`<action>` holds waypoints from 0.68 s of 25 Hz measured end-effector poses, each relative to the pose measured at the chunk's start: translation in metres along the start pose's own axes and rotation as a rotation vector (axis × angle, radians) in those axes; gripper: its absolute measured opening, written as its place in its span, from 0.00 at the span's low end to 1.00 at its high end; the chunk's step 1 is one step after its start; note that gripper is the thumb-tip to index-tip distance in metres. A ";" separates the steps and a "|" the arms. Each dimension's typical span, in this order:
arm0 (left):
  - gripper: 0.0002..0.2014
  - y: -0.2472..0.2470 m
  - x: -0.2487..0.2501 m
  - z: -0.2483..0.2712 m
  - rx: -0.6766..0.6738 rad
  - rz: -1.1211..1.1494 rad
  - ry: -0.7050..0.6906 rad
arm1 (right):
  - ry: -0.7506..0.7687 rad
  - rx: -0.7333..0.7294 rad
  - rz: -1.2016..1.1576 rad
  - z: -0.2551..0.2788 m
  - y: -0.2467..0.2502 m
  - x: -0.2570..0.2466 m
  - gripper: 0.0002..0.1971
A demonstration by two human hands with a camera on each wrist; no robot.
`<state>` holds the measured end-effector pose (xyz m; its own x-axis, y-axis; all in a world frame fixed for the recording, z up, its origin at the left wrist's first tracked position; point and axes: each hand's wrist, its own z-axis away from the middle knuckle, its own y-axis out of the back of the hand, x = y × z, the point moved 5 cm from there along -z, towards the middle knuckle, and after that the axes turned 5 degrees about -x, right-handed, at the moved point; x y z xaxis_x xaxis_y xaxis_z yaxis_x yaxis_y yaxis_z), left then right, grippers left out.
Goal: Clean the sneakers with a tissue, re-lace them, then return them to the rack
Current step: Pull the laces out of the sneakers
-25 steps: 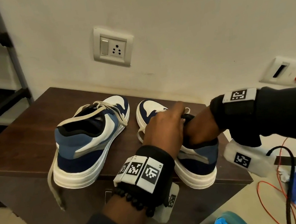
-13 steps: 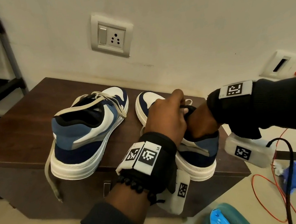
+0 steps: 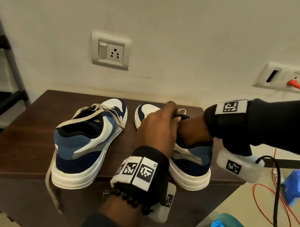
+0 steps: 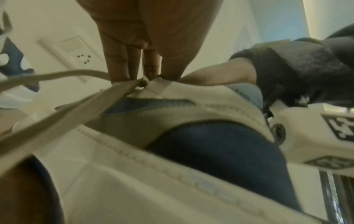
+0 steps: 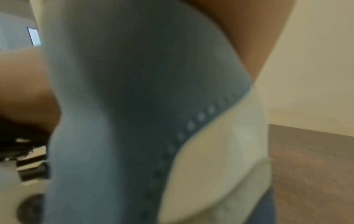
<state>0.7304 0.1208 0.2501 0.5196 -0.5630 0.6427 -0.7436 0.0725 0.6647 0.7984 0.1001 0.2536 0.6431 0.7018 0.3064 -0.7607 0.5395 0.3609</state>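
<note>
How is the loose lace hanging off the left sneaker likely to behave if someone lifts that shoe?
The lace droops limply over the cabinet edge, so it is probably floppy and would swing. It may snag or drag. The left sneaker itself looks firm-soled.

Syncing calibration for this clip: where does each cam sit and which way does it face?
Head: worn on the head, looks forward and down at two sneakers on the brown cabinet; both hands and wristbands show, left hand and right hand on the right sneaker.
Left wrist: under the left wrist, looks along the fingers at the lace and the sneaker's side.
Right wrist: pressed close to the sneaker's blue heel panel; blurred, only skin at the edges.
Shared: the wall socket shows in the head and left wrist views.
</note>
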 end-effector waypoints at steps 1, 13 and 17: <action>0.08 -0.003 0.002 -0.001 0.014 -0.020 -0.026 | -0.091 -0.003 -0.061 -0.002 -0.004 0.004 0.15; 0.10 -0.022 0.007 -0.003 0.019 -0.106 -0.102 | 0.242 0.061 -1.056 0.028 -0.018 0.037 0.21; 0.10 -0.023 0.006 -0.005 0.004 -0.114 -0.082 | 0.135 -0.131 -0.959 0.023 -0.014 0.025 0.17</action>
<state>0.7523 0.1196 0.2406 0.5649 -0.6328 0.5296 -0.6835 0.0008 0.7300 0.8275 0.0988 0.2767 0.9849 -0.0191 -0.1723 0.0711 0.9510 0.3009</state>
